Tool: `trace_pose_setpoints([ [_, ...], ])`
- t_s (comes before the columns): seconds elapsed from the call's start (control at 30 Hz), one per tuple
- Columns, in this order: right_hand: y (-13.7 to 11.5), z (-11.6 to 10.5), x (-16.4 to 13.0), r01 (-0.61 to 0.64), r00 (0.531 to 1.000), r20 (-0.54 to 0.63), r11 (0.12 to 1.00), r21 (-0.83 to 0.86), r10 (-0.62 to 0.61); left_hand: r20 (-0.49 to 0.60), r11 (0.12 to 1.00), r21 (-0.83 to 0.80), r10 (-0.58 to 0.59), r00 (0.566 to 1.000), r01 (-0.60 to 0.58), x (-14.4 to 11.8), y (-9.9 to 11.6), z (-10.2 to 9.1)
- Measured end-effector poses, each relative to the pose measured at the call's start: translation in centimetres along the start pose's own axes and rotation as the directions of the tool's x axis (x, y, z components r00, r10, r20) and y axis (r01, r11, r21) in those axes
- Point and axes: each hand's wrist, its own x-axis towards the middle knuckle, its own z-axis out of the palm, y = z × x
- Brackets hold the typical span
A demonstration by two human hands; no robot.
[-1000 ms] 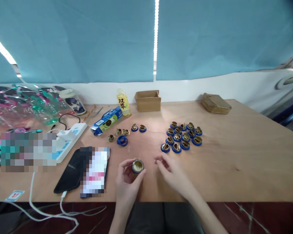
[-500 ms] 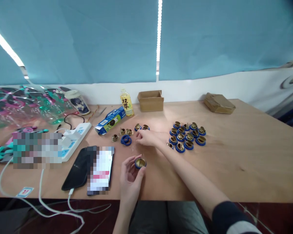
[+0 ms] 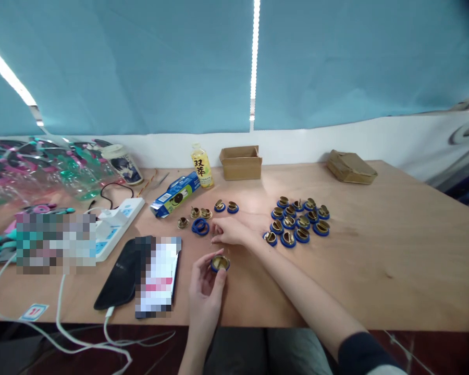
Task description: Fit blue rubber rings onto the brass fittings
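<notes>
Near the table's front edge my left hand (image 3: 206, 284) is closed around a brass-coloured drain plug (image 3: 220, 263) with a blue ring, its hollow side tilted up. My right hand (image 3: 227, 231) is just beyond it, fingertips pinched together close to the tabletop. A thin pale strand shows at those fingertips; what they grip is too small to make out. Loose blue rings (image 3: 200, 226) lie just left of my right hand, beside several brass pieces without rings (image 3: 196, 212). Two ringed plugs (image 3: 232, 207) sit behind the hand, and a cluster of several more (image 3: 296, 221) is to its right.
Phones (image 3: 159, 278) and a white power strip (image 3: 119, 229) with cables lie at left. Behind stand a blue carton (image 3: 175, 195), a yellow drink bottle (image 3: 202, 166), an open cardboard box (image 3: 241, 164) and a brown package (image 3: 352, 167). Clear plastic bottles (image 3: 74, 174) crowd the far left.
My right hand has drawn back from beside the two ringed plugs, toward my left hand, and is now pinched low. My left hand still holds its plug, with little movement.
</notes>
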Motion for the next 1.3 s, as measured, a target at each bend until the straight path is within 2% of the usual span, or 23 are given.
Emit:
trace_pose_setpoints([
  [0.33,-0.3,-0.7,-1.7,-0.121,0.992,0.032,0.989,-0.079,0.124,-0.017,1.000,0.001,-0.006,1.000,0.006,0.0,-0.2,0.0],
  [0.7,-0.4,-2.3,-7.8,-0.189,0.980,0.054,0.982,-0.022,0.190,0.002,0.999,0.024,-0.023,1.000,0.023,-0.2,0.2,-0.1],
  [0.87,-0.5,-2.5,-11.4,-0.266,0.963,0.035,0.964,-0.002,0.266,-0.005,0.999,0.031,-0.023,1.000,0.023,-0.4,0.2,0.0],
  [1.1,-1.1,-1.2,-16.5,-0.388,0.921,0.062,0.918,0.078,0.384,0.003,0.999,0.045,-0.015,1.000,0.015,-0.4,-0.1,0.0],
  [1.3,-0.1,0.7,-17.8,-0.474,0.881,0.016,0.879,0.054,0.474,0.046,0.999,0.035,-0.017,0.999,0.016,-0.5,0.0,0.3],
])
